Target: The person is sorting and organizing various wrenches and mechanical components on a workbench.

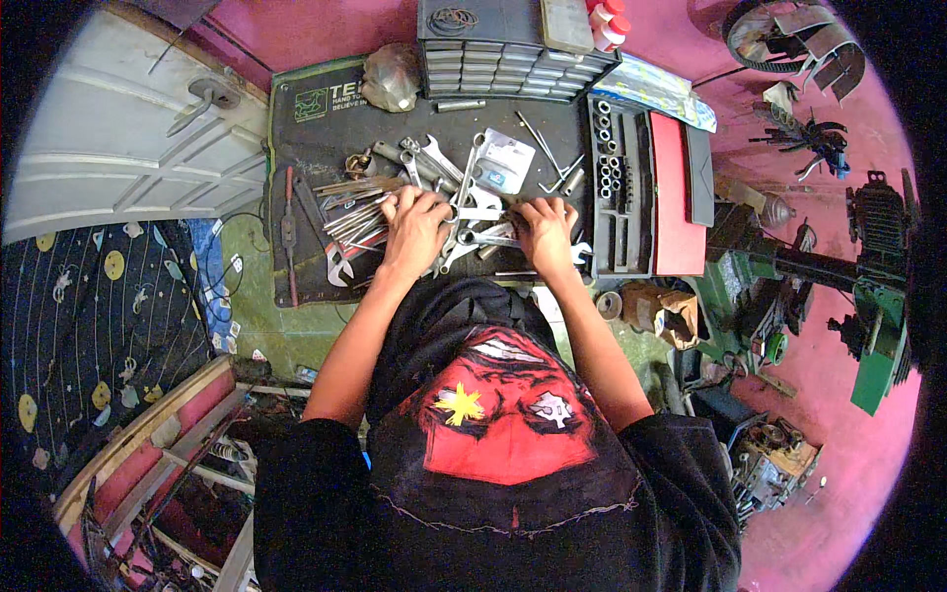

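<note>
Both hands reach into a loose heap of wrenches [459, 252] on the dark work mat. My left hand [414, 232] is closed, fingers curled down at the heap's left side, beside a bundle of thin metal rods [353, 223]. At the right side of the heap, my right hand [545, 233] is also closed, its fingertips bent under. What either hand grips is hidden. Silver wrench ends [481, 212] show between the hands. An adjustable wrench [338, 266] lies left of my left wrist. Beyond my right hand are hex keys [562, 176] and a clear plastic packet [506, 163].
A small-drawer cabinet [513, 69] stands at the mat's far edge, next to a plastic bag [392, 79]. To the right lies an open socket case [621, 187] with a red panel [677, 197]. A long tool [289, 237] lies along the mat's left edge [273, 178].
</note>
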The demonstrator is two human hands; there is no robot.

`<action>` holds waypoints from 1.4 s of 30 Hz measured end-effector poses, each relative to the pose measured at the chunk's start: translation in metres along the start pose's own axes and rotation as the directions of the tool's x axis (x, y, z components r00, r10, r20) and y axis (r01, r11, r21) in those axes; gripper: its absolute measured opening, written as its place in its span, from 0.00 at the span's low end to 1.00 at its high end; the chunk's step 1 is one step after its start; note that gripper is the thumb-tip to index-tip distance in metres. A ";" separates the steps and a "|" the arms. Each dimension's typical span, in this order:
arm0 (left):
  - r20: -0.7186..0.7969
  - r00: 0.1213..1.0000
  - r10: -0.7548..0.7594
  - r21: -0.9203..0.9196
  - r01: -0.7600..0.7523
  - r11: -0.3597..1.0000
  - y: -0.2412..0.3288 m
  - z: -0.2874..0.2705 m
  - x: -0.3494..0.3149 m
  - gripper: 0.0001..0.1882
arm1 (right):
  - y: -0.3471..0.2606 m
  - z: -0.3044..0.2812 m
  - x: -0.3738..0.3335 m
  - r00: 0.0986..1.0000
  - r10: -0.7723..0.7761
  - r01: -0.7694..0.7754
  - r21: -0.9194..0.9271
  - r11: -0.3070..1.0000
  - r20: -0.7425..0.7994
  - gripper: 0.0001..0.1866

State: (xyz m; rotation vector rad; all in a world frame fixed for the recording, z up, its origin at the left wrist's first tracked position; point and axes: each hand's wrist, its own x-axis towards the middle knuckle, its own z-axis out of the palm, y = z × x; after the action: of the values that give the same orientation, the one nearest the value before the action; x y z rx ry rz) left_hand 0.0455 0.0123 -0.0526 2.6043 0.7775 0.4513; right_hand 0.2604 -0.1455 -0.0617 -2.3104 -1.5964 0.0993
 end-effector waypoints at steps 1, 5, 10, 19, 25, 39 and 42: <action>-0.001 1.000 -0.005 -0.004 0.005 1.000 0.000 0.001 0.000 0.12 | 0.000 -0.001 0.000 1.000 0.000 0.000 0.001 1.000 0.002 0.13; -0.022 1.000 -0.006 -0.029 0.005 1.000 0.000 0.002 0.000 0.12 | 0.001 0.001 -0.002 0.999 0.033 -0.033 -0.021 0.999 -0.004 0.16; -0.035 0.999 -0.001 -0.033 0.000 0.999 0.001 0.002 0.000 0.12 | -0.004 0.005 0.001 0.999 0.031 -0.030 -0.025 0.999 0.021 0.15; -0.039 0.999 -0.016 -0.034 0.015 0.999 0.001 0.003 -0.001 0.12 | -0.030 0.005 0.004 1.000 -0.006 0.007 -0.018 1.000 0.011 0.16; -0.018 0.998 -0.058 -0.045 0.057 0.997 0.002 0.004 -0.001 0.12 | -0.036 0.006 0.000 0.998 0.046 -0.047 0.016 0.999 0.053 0.17; -0.048 0.997 -0.057 -0.051 0.054 0.997 0.001 0.008 -0.001 0.13 | -0.011 0.001 -0.010 0.990 0.110 -0.108 -0.031 0.994 0.090 0.22; -0.020 0.996 -0.091 -0.060 0.089 0.994 0.004 0.006 -0.001 0.12 | 0.003 0.000 -0.016 0.990 0.129 -0.127 -0.039 0.991 0.049 0.21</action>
State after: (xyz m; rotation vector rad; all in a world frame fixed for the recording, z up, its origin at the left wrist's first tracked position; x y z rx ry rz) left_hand 0.0490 0.0065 -0.0563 2.5021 0.8721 0.4713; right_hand 0.2576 -0.1611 -0.0645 -2.4557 -1.4839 0.1631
